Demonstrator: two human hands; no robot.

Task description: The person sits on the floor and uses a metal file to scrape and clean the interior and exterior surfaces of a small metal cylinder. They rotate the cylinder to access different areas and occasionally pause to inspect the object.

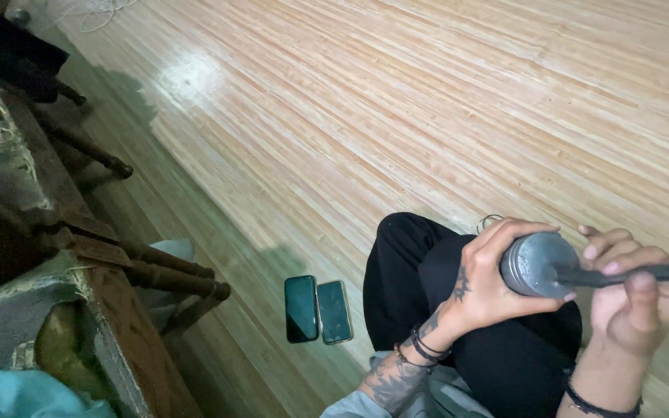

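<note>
Nearest the camera, the left hand (pixel 489 279) was wrapped around a grey metal cylinder (pixel 534 265), its fingers curled over the top and the thumb pressed underneath, so the object sat firmly held above the person's lap at the lower right of the view. The right hand (pixel 635 298) was just beside it, fingers pinched narrowly around a thin dark rod (pixel 644 273) whose near end met the round face of the cylinder and whose far end ran off the right edge of the picture. Dark bracelets (pixel 423 348) circled the left wrist, and another dark band sat on the right wrist. Beneath both hands lay the person's leg in black trousers (pixel 427 271), bent and resting on the floor, which hid whatever was directly under the cylinder. Just left of the knee, two phones (pixel 317 310) lay side by side and touching on the wooden floor (pixel 365 116), screens up and dark, one with a black edge and one with a paler edge. Farther left stood worn wooden furniture (pixel 56 255) with turned legs (pixel 172 267), its torn padding showing, filling the left side of the view; a bit of pale blue cloth (pixel 1 395) showed at the bottom left corner. Beyond all this the plank floor stretched away, glossy with a bright patch of reflected light, and a loose pale cord (pixel 94 15) lay near the top left edge.
</note>
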